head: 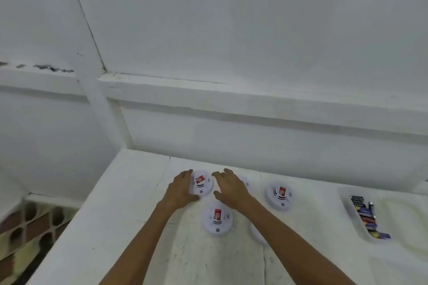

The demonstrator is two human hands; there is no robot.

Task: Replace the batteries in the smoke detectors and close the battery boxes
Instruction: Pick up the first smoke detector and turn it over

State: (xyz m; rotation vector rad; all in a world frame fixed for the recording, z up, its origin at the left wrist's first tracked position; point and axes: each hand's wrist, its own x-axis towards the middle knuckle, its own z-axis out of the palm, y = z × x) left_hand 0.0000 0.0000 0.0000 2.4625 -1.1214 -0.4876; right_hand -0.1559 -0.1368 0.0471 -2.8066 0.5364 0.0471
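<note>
Surface: white table (115,227) by a white wall.
Left hand (180,188): fingers (186,172) and thumb curved round far-left detector (202,184) rim.
Right hand (229,186): fingers apart, holding nothing.
Done: nothing evident; three red batteries (217,213) exposed, boxes open.
Remaining: swaps, closing; spares (368,215) in tray (347,210).

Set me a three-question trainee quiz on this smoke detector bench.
1. True or false: the tray of batteries sits on the person's left.
2. How many units plainly show a red battery on top? A one; B three; C six.
3. Which hand cups the rim of the far detector?

Key:
1. False, it sits on the right.
2. B: the far detector, the near detector and the right detector.
3. The left hand.
</note>
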